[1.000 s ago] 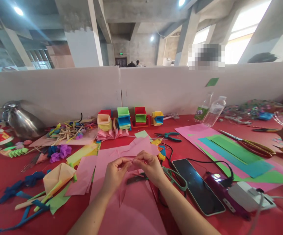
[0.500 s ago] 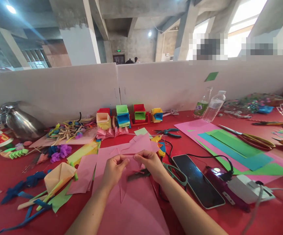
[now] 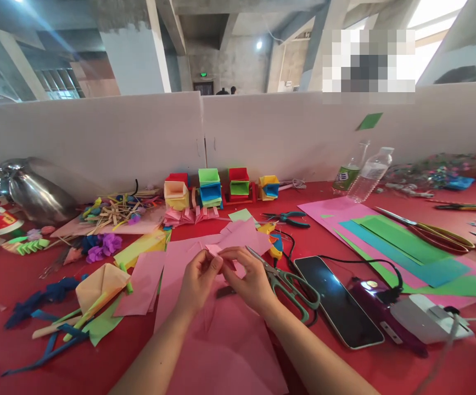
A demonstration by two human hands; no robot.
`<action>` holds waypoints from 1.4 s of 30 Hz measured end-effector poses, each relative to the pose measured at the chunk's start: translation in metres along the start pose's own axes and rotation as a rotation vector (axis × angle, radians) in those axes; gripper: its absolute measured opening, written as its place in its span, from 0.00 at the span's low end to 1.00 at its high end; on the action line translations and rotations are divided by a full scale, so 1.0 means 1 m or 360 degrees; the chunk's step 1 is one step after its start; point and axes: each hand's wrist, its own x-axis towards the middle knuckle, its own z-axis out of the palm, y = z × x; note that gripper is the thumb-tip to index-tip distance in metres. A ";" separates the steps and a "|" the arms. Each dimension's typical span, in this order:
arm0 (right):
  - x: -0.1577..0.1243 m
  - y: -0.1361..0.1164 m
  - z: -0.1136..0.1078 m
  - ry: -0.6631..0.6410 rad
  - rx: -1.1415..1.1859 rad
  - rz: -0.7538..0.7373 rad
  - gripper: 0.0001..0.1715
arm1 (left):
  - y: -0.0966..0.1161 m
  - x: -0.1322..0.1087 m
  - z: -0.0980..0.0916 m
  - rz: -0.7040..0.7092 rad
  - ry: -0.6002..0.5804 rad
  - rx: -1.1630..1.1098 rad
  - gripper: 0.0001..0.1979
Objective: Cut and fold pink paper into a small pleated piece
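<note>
Above a large pink sheet (image 3: 221, 351), my left hand (image 3: 199, 280) pinches a small folded piece of pink paper (image 3: 213, 250) between thumb and fingers. My right hand (image 3: 251, 280) is closed at the same piece, its fingertips meeting the left thumb, so part of the paper is hidden. Green-handled scissors (image 3: 289, 288) lie behind and beside my right hand with their blades apart; I cannot tell whether that hand touches them. More pink pieces (image 3: 244, 236) lie just beyond my fingers.
Right of my hands are a phone (image 3: 339, 302), a purple device (image 3: 386, 312) with cables, and coloured sheets (image 3: 402, 241). Pliers (image 3: 289, 218) and small paper boxes (image 3: 208, 186) stand farther back. At left are paper scraps (image 3: 101, 291) and a metal jug (image 3: 35, 192).
My hands have drawn closer together, and the pink piece is now bunched at the left fingertips. The scissors' blades have spread, one now showing above my right hand. The view has shifted slightly.
</note>
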 end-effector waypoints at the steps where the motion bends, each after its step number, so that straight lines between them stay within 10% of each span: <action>1: 0.000 -0.001 0.000 -0.0051 0.0035 0.0021 0.06 | 0.000 0.001 -0.001 -0.0006 0.0024 -0.0006 0.12; 12: 0.007 0.011 -0.007 -0.0278 0.0769 0.0743 0.16 | 0.000 0.005 -0.016 0.0068 -0.0110 0.0411 0.10; 21: 0.000 0.011 0.007 0.0097 -0.0623 0.0114 0.08 | -0.003 0.000 -0.008 0.0440 0.0250 0.1344 0.11; 25: 0.000 0.009 0.016 0.0084 -0.0752 0.0125 0.10 | -0.005 0.002 -0.003 0.0252 0.0360 0.1350 0.03; 29: 0.003 0.007 0.021 0.0054 -0.0776 0.0150 0.10 | -0.010 0.004 -0.002 0.0015 0.0337 0.1310 0.24; 42: 0.004 0.004 0.022 -0.0047 -0.1166 0.0207 0.15 | -0.016 0.004 -0.003 0.0077 0.0281 0.1387 0.23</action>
